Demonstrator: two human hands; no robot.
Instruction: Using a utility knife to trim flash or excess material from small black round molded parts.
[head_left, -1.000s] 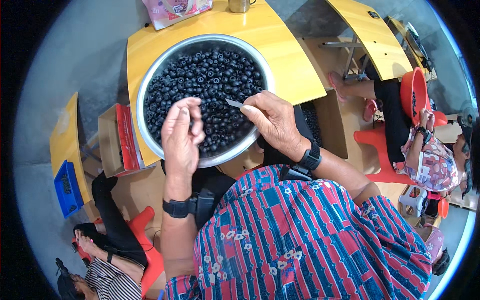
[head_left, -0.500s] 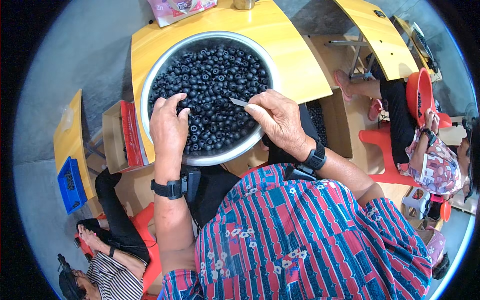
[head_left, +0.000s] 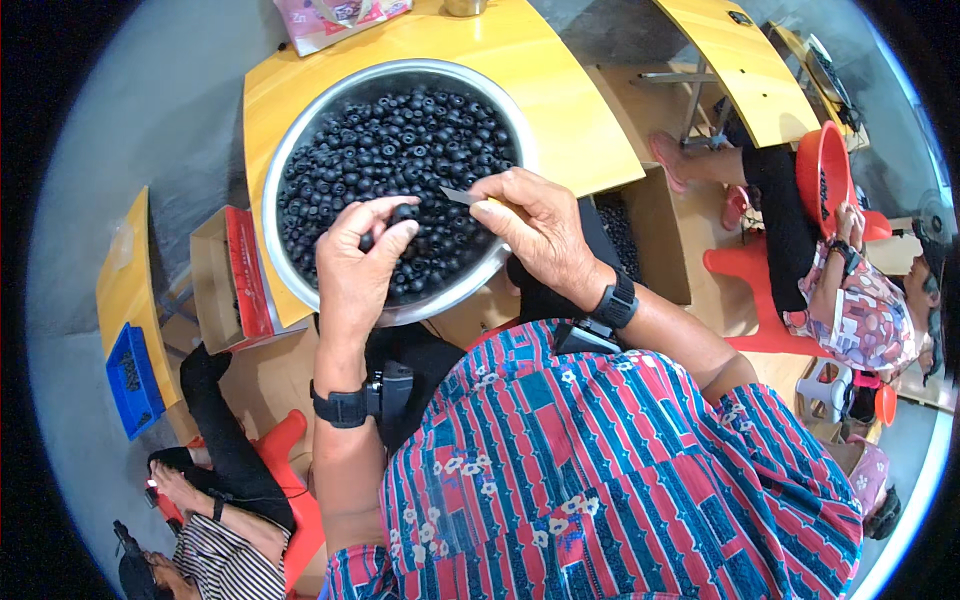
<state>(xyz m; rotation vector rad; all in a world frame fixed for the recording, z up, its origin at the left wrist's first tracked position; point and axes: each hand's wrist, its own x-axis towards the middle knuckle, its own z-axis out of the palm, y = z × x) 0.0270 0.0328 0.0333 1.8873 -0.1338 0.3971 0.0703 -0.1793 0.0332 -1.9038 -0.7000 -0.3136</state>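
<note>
A wide steel bowl [head_left: 273, 215] stands in front of me, filled with small round black pieces [head_left: 400, 140], many with a hole in one end. Over its near part, my left hand [head_left: 358, 262] pinches one black piece [head_left: 405, 212] between thumb and fingertips. Another dark piece shows at the curled fingers of that hand; whether it is gripped there I cannot tell. To the right, my right hand [head_left: 548, 228] is closed around a small knife [head_left: 455, 195]. Its short pointed metal blade aims left at the held piece, a little apart from it. The knife's handle is mostly hidden in my palm.
The bowl rests partly on a yellow table [head_left: 570, 120]. A bag [head_left: 330, 22] lies at the table's far edge. Open cardboard boxes stand left [head_left: 212, 270] and right [head_left: 665, 235]. Seated people work on both sides, the right one with a red basin [head_left: 812, 170].
My left hand has come up from the pile and right, now pinching a black piece near the blade. My right hand, still with the knife, has shifted slightly left in view.
</note>
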